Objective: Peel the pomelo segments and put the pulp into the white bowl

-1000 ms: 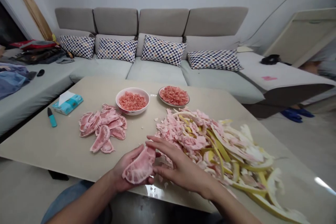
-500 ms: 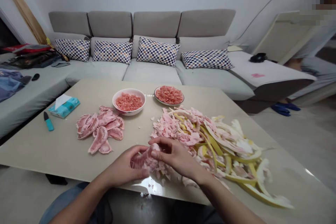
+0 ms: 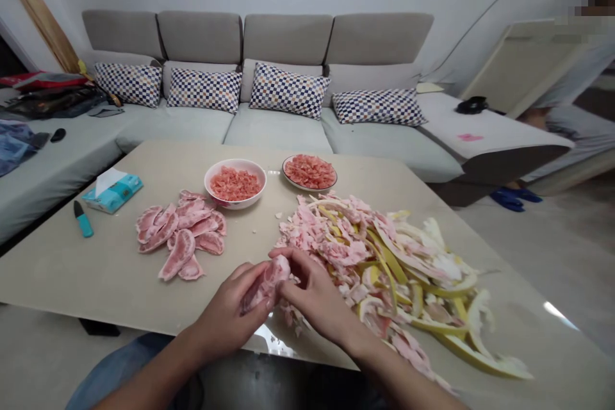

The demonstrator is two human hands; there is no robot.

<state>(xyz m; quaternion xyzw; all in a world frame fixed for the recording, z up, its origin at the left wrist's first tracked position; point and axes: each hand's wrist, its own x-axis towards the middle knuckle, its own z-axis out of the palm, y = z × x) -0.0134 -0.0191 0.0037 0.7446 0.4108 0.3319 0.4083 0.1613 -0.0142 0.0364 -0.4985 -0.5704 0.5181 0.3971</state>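
Note:
Both hands meet over the near edge of a beige table (image 3: 96,269). My left hand (image 3: 225,317) is closed around a pink pomelo segment (image 3: 266,282), and my right hand (image 3: 317,295) pinches the segment's top end with its fingertips. Several unpeeled pink segments (image 3: 180,234) lie in a loose group to the left. A large heap of pink membrane and yellow-white peel (image 3: 384,262) spreads to the right of my hands. Behind stand a white bowl (image 3: 235,184) and a plate (image 3: 310,173), both filled with peeled red flesh.
A teal tissue pack (image 3: 113,192) and a small teal-handled knife (image 3: 82,219) lie at the table's left. A grey sectional sofa (image 3: 278,128) with checked cushions wraps behind the table. A person's legs (image 3: 552,122) show at the far right.
The segment lay flat and whole in my left palm; now it is turned on edge, my left fingers curled round it and my right fingertips pinching its top. The view shifted slightly.

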